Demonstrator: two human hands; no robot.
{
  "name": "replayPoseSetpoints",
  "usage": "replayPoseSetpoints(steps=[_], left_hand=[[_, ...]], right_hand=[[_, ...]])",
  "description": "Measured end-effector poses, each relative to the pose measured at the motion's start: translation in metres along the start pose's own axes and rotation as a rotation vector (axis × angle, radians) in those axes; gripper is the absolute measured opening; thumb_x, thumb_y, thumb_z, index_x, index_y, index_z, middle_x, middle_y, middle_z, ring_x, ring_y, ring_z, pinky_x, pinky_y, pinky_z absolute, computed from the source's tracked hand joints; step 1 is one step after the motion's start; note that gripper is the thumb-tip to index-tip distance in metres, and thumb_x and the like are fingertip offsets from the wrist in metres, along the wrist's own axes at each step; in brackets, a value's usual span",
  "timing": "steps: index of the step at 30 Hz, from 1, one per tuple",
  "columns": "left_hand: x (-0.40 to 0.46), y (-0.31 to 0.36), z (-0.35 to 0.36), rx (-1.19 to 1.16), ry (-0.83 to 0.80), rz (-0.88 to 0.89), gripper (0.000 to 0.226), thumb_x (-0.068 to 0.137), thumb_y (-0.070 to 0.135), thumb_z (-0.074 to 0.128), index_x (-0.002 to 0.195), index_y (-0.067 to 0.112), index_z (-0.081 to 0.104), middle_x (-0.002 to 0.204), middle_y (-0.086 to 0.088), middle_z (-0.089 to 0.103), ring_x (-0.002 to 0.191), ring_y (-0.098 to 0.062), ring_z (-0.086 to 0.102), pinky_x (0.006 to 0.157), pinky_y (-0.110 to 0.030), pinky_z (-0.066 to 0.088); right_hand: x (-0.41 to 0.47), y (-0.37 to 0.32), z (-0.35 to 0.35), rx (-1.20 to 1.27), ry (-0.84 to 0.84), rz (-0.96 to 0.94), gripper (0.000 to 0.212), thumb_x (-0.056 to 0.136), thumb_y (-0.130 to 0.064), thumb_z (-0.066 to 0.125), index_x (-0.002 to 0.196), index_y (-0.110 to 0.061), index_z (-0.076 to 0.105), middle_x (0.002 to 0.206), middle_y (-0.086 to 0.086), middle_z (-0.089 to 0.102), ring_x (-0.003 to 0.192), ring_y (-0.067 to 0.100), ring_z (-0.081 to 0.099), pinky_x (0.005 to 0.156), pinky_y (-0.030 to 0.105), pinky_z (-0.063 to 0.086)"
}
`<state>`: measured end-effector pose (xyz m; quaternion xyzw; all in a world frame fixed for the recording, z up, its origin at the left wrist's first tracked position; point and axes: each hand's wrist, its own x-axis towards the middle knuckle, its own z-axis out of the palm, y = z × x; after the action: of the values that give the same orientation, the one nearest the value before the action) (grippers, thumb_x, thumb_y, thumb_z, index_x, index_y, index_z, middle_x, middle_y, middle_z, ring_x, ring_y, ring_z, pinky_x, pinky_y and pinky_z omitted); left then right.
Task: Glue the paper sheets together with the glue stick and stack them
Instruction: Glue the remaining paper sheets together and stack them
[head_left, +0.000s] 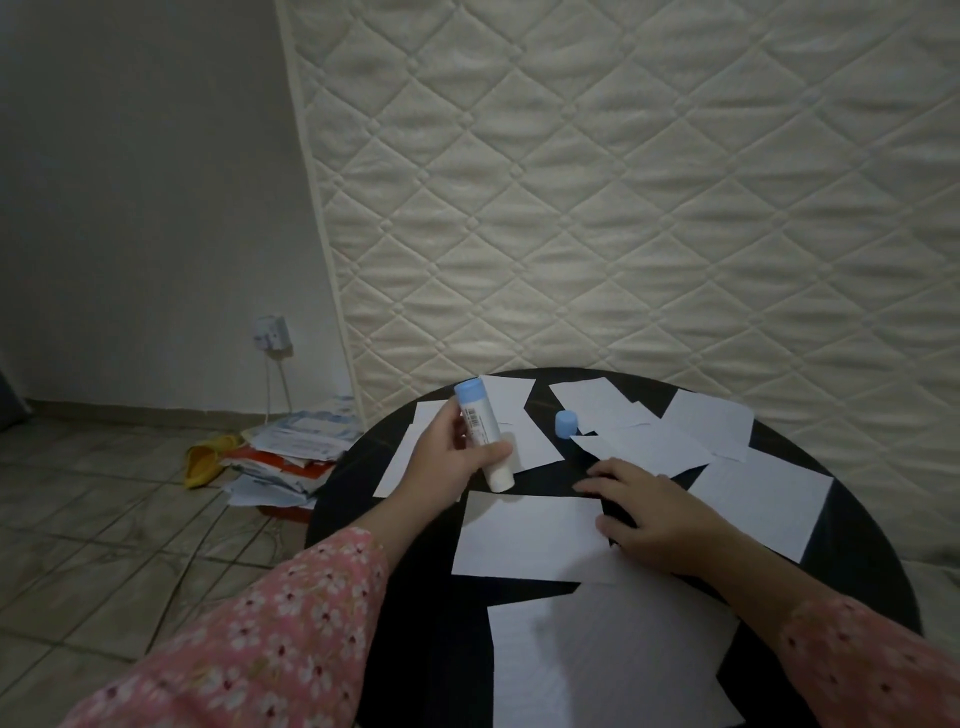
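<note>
- The left hand (447, 452) is clamped round the uncapped glue stick (484, 435), tip down above the nearest paper sheet (524, 535); a hard stroke could wrinkle it.
- The right hand (657, 519) lies flat on that sheet's edge; lifted, the sheet may slide.
- The blue cap (566, 423) sits loose on the counter (431, 613), and may roll off.

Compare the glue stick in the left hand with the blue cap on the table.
The white glue stick with a blue end is a long tube, held tilted above the table in the left hand; the small blue plastic cap is short and stands alone on the round black table. The stick is mostly white, the cap entirely blue. Both share the same light blue.
</note>
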<state>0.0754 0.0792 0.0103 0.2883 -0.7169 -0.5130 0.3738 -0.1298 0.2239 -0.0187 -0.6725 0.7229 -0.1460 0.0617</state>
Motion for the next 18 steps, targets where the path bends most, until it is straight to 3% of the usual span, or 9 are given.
replayPoseSetpoints(steps=[2,4,6,9,11,14,18], left_hand=[[0.001,-0.001,0.002,0.009,0.002,0.001,0.048,0.078,0.009,0.075,0.116,0.026,0.052,0.102,0.005,0.062,0.090,-0.008,0.059,0.067,-0.018,0.044],[0.002,-0.002,0.003,0.007,0.005,0.005,0.047,0.078,0.009,0.076,0.115,0.025,0.053,0.101,0.004,0.063,0.089,-0.011,0.059,0.067,-0.020,0.044],[0.002,-0.001,0.005,0.018,0.010,0.008,0.046,0.077,0.009,0.076,0.114,0.025,0.054,0.099,0.003,0.063,0.087,-0.011,0.059,0.067,-0.020,0.043],[0.003,-0.002,0.006,0.035,0.008,0.010,0.046,0.077,0.012,0.077,0.113,0.027,0.054,0.102,0.002,0.063,0.088,-0.012,0.060,0.068,-0.022,0.044],[0.004,-0.004,0.008,0.043,0.008,-0.003,0.047,0.074,0.016,0.080,0.111,0.030,0.055,0.106,-0.001,0.064,0.094,-0.017,0.061,0.072,-0.028,0.048],[0.002,-0.004,0.010,0.046,-0.002,-0.018,0.058,0.059,0.036,0.082,0.111,0.036,0.056,0.110,-0.001,0.066,0.102,-0.022,0.063,0.088,-0.043,0.053],[0.000,-0.004,0.012,0.103,-0.042,0.001,0.056,0.061,0.037,0.079,0.109,0.042,0.053,0.114,0.003,0.064,0.107,-0.017,0.060,0.095,-0.045,0.050]], right_hand=[[0.000,0.002,0.001,-0.084,-0.030,0.018,0.044,0.094,-0.042,0.046,0.137,-0.036,0.047,0.153,-0.013,0.023,0.143,0.009,0.017,0.112,0.034,0.022],[-0.002,0.004,-0.001,-0.179,-0.045,0.012,0.043,0.091,-0.050,0.048,0.130,-0.033,0.052,0.155,-0.011,0.021,0.147,0.010,0.002,0.114,0.038,0.016],[-0.004,0.004,-0.004,-0.236,-0.036,-0.009,0.043,0.086,-0.061,0.049,0.117,-0.031,0.057,0.152,-0.011,0.025,0.147,0.010,0.002,0.114,0.040,0.016],[-0.007,0.002,-0.006,-0.171,0.042,-0.049,0.041,0.084,-0.067,0.049,0.099,-0.030,0.059,0.136,-0.016,0.041,0.140,0.006,0.023,0.107,0.034,0.024],[-0.005,0.004,-0.004,-0.117,0.097,-0.078,0.030,0.092,-0.052,0.044,0.111,-0.034,0.059,0.131,-0.017,0.044,0.133,0.005,0.033,0.098,0.031,0.029],[-0.003,0.007,-0.001,-0.128,-0.013,-0.082,0.041,0.097,-0.033,0.041,0.136,-0.041,0.047,0.148,-0.013,0.030,0.143,0.009,0.015,0.105,0.032,0.023],[-0.003,0.009,-0.003,-0.086,-0.047,-0.079,0.037,0.090,-0.047,0.052,0.125,-0.036,0.057,0.145,-0.017,0.033,0.143,0.003,0.012,0.109,0.028,0.017]])
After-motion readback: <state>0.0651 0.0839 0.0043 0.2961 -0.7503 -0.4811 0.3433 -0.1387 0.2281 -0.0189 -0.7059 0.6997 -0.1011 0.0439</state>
